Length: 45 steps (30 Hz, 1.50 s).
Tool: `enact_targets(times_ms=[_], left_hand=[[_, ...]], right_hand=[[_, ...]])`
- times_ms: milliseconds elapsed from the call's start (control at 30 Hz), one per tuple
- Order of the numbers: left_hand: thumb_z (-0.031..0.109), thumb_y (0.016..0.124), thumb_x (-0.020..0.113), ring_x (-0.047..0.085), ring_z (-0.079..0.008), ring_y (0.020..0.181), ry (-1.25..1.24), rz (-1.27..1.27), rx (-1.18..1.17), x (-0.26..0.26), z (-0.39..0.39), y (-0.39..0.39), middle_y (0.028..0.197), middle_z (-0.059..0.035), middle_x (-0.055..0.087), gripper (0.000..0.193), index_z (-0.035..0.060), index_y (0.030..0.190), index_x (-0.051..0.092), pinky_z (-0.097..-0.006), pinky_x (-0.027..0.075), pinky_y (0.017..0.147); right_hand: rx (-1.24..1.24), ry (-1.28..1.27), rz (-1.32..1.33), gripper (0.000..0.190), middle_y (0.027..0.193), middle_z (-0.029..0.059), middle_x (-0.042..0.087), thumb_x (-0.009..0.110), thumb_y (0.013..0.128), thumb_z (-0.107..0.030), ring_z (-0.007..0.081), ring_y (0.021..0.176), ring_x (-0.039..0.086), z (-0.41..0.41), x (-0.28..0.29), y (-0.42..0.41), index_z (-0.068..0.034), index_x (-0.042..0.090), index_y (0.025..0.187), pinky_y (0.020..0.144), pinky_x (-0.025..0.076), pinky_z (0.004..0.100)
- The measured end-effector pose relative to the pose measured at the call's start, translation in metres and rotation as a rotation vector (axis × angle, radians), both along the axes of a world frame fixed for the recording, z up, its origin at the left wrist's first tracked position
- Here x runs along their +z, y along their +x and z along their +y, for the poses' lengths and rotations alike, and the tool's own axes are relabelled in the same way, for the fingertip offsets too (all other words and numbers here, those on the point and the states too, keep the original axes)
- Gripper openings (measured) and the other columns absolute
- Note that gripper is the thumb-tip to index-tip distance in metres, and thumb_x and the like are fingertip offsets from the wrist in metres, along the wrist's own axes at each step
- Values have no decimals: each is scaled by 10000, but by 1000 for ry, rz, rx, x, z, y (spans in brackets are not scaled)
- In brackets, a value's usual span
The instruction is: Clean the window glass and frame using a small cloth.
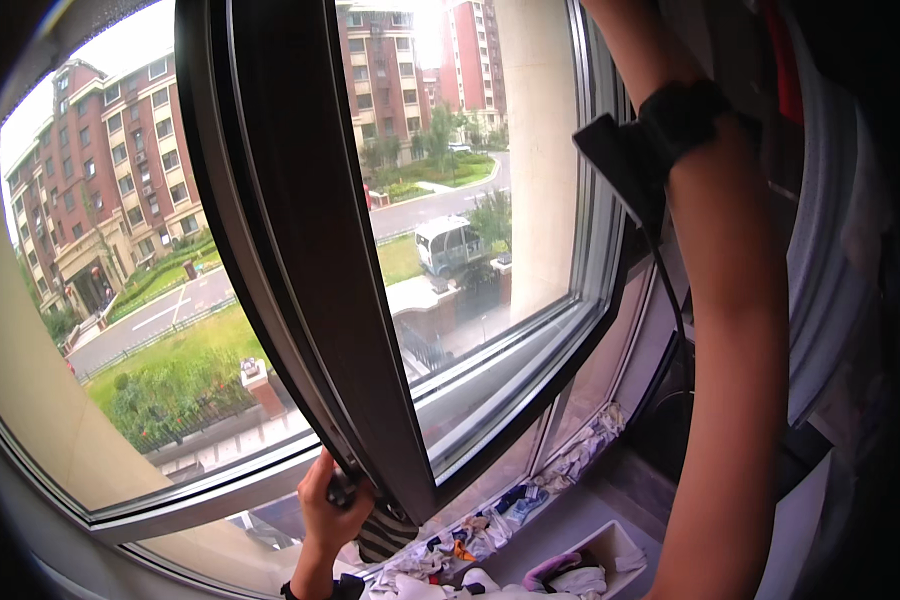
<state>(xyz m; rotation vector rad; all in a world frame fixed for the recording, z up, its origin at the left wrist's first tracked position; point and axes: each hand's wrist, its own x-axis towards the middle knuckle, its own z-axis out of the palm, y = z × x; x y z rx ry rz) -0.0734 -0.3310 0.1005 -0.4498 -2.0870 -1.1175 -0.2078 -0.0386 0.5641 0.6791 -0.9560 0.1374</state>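
Low in the view, my left hand (328, 504) is closed around a small dark object (341, 487) at the lower edge of an inward-opened window sash (300, 187). What the object is cannot be told. A striped cloth (387, 535) hangs just below and beside the fingers. My right arm (731, 300) reaches up past the pane's right side, and its hand lies beyond the top of the view. The arm wears a black wrist strap (682, 120) with a dark flat device (619, 161) and a cable. The glass pane (457, 187) fills the sash.
Crumpled cloths (495, 525) line the ledge beneath the window. A white bin (619, 559) with cloth items stands at the lower right. Pale fabric (829, 225) hangs at the right. The fixed window frame (217, 480) runs along the lower left, with buildings (112, 157) outside.
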Motion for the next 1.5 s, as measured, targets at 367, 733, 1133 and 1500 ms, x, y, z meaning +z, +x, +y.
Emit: enact_targets(times_ms=[367,733,1133,1500], left_hand=[[-19,617,624,589,-166,746,36,-44,-43,7,-2,2,852,-95,612,546,-28,1153,521,-261,456,683],[30,652,661,564,-177,717,34,-222,-10,3,-6,10,885,-132,585,582,-66,1204,502,-302,458,637],[30,660,674,421,-101,527,15,81,-78,-8,-10,3,666,-31,504,623,-79,1237,465,-259,350,481],[-41,718,621,337,-47,491,90,29,-105,-1,3,0,609,30,424,561,-69,1255,463,-217,271,438]], right_hand=[[180,663,-341,78,733,15,561,668,808,-78,151,782,603,-3,-399,33,-50,620,862,777,497,255],[-9,49,-42,162,784,25,635,724,727,-66,140,721,626,20,-92,-28,-95,667,877,643,507,280],[301,251,-298,193,721,62,565,683,727,19,204,674,584,-3,-276,-13,-68,511,726,621,471,292],[447,632,-904,65,821,24,516,576,856,-72,133,788,540,53,-345,-52,-93,516,843,706,471,254]])
